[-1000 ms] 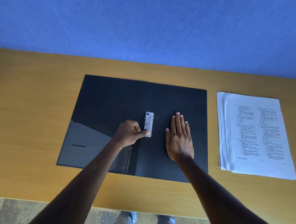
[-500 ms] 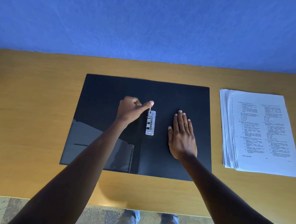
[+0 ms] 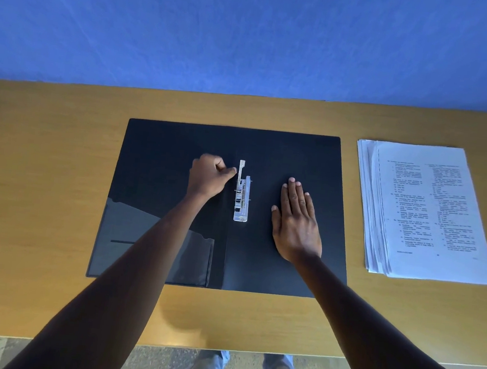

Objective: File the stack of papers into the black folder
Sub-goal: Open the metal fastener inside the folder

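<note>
The black folder (image 3: 298,160) lies open and flat on the wooden table (image 3: 45,165). At its spine sits a metal clip mechanism (image 3: 241,205), and the clip's lever (image 3: 241,169) stands flipped up towards the far side. My left hand (image 3: 207,178) is a loose fist just left of the lever, its thumb tip at the lever's side. My right hand (image 3: 296,225) rests flat, palm down, on the folder's right half and holds nothing. The stack of printed papers (image 3: 430,211) lies to the right of the folder, apart from it.
A clear plastic pocket (image 3: 146,249) covers the lower part of the folder's left half. A blue wall (image 3: 250,36) rises behind the table's far edge. The table's front edge (image 3: 250,350) is near my legs.
My left hand moved from the near end of the clip to its far end, and the lever swung up from lying flat. My right hand stayed pressed on the folder.
</note>
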